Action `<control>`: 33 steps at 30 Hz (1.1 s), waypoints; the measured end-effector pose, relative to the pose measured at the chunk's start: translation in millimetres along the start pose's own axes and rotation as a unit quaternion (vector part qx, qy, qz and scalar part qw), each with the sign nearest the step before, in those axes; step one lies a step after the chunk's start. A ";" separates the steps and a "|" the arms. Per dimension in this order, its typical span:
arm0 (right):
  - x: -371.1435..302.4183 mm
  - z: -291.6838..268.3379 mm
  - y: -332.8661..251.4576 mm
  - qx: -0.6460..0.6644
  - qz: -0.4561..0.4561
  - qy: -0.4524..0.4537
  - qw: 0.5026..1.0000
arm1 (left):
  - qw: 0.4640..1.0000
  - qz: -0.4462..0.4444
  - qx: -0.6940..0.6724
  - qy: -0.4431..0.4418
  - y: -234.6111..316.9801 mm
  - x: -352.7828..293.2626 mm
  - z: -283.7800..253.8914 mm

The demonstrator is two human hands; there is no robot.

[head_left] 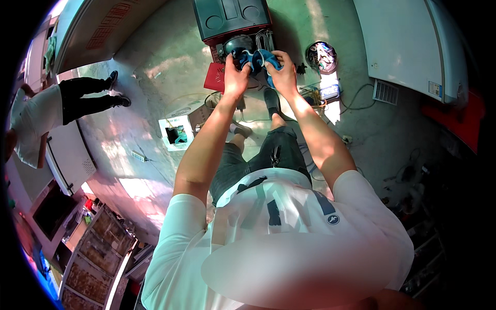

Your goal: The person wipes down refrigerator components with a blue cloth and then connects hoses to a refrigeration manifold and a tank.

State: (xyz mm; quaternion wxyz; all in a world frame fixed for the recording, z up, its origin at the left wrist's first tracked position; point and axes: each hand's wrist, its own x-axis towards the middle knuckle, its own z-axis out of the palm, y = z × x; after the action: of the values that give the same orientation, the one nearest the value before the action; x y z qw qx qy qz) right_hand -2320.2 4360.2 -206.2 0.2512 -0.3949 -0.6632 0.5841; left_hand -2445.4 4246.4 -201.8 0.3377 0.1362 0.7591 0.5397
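A crumpled blue cloth item (263, 58) with a pale edge or cord is stretched between my two hands; its exact kind is unclear. On its left side my left hand (236, 77) is closed, pinching the fabric. My right hand (283, 76) grips the other side the same way, and a loose end hangs between them. Just beyond stands an open red case with a dark lid (232, 23). A dark rounded object (238, 43) and a grey coiled cable (264, 39) sit at its near side. Beside my left wrist lies a red booklet (213, 77).
A round bin of litter (321, 57) and a blue-white pack (329, 92) are to the right, near a large white appliance (403, 46). An open carton (176, 132) stands left of my legs. Cables cross the floor. Another person (85, 92) stands at far left.
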 end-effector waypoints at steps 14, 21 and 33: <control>96.7 53.0 157.1 -0.368 -0.154 -0.067 0.915 | 0.956 0.100 0.270 -0.056 -111.6 129.7 47.1; 110.2 71.0 149.2 -0.350 -0.063 -0.023 0.934 | 0.964 0.105 0.245 -0.025 -124.7 157.7 52.4; 124.7 71.4 144.9 -0.333 -0.058 -0.001 0.941 | 0.969 0.118 0.210 -0.043 -108.3 185.0 61.9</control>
State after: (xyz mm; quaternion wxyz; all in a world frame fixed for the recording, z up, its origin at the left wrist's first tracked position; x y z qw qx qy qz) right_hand -2413.7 4421.8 -376.9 0.1380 -0.4164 -0.8418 0.3146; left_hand -2523.4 4355.9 -379.9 0.2674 0.3161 0.8188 0.3977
